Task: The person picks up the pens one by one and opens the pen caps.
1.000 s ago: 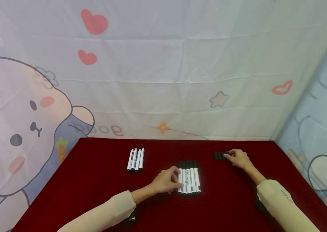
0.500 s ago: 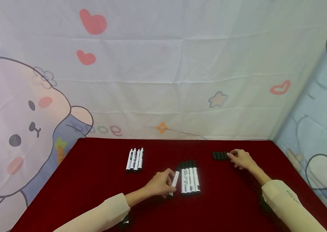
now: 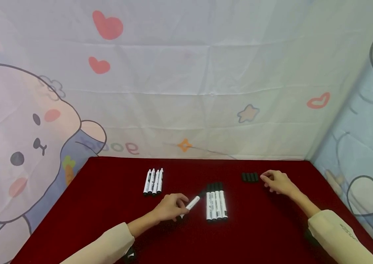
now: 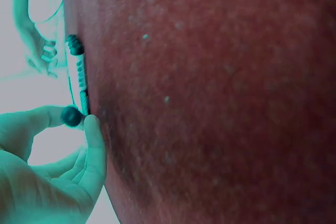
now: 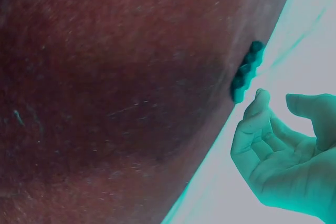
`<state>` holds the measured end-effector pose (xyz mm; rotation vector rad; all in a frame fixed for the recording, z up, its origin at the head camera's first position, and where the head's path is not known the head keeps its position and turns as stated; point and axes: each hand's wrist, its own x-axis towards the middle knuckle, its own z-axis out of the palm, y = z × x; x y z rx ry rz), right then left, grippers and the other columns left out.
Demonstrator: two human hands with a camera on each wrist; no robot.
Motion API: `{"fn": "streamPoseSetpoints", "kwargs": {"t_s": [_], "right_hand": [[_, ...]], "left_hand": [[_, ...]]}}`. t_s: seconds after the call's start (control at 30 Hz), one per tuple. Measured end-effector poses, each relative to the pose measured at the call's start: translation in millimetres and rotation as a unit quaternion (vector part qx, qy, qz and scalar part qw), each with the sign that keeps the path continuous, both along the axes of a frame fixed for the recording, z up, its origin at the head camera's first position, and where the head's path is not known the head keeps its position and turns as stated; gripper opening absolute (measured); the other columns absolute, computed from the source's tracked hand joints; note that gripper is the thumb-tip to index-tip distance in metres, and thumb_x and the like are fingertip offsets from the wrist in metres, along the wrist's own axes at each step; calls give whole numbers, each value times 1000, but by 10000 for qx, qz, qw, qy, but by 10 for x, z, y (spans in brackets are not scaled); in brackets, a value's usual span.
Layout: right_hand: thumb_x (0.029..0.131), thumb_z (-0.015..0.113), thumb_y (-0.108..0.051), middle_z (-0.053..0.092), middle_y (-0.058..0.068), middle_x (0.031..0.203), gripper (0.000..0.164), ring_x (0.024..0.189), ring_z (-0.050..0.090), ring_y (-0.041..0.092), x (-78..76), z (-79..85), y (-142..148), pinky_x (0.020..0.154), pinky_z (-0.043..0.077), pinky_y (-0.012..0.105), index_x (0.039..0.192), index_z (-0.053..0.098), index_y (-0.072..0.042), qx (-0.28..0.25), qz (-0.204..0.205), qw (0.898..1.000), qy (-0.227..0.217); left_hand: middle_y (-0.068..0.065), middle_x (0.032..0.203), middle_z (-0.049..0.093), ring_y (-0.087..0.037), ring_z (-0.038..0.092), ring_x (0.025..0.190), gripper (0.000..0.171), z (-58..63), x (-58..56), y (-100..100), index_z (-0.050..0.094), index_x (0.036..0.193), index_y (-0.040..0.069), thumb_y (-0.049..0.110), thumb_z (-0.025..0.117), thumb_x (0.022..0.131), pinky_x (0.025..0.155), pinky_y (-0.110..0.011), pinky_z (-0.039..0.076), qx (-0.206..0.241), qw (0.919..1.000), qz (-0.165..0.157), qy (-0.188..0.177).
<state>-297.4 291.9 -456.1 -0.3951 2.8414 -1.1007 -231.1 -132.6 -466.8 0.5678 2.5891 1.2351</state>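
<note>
My left hand pinches a white marker with a black cap between thumb and fingers. The marker slants up to the right, its cap toward the middle row. In the left wrist view, the marker's dark round end shows between the fingertips. Just right of it, several capped markers lie side by side, caps away from me. At the right, my right hand is beside a row of black caps. Its thumb and fingers are apart with nothing between them, as the right wrist view confirms.
Several white markers without caps lie together at the back left, white tips pointing away. A dark red cloth covers the table. Behind it hangs a pale printed curtain, which also closes off the sides.
My left hand has drawn the leftmost marker out of the middle row, moving it left and tilting it. My right hand has drawn slightly away from the black caps.
</note>
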Motion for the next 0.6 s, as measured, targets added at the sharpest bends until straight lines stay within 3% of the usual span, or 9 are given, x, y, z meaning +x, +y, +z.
{"fn": "streamPoseSetpoints", "kwargs": {"t_s": [0.17,0.27,0.43,0.6], "right_hand": [[108,52,-19,70,13,84,38,59,60,17,66,70,-99,46,46,26,126,60,13,-17,298,9996,7],[108,52,-19,70,11,84,38,58,59,16,98,99,-169,46,46,25,126,60,13,-6,435,9991,-19],[108,52,-21,71,11,85,38,58,57,16,134,144,-325,46,45,24,126,61,11,-47,618,9980,-107],[108,51,-23,72,16,92,39,64,63,17,170,172,-506,51,52,27,127,61,10,-247,928,9949,-317]], "left_hand": [[-19,93,70,-19,65,66,33,100,-16,-93,62,124,-8,9,64,96,55,-31,58,714,9948,727,50],[-24,98,69,-19,64,66,30,156,-27,-121,63,124,-7,10,59,101,57,-31,58,1064,9894,984,46],[-25,97,68,-15,63,66,27,222,-39,-113,66,123,-2,12,54,104,57,-27,56,1402,9846,1041,-86],[-24,97,68,-14,63,67,26,243,-48,-58,69,121,0,15,54,105,58,-25,55,1643,9828,824,-181]]}}
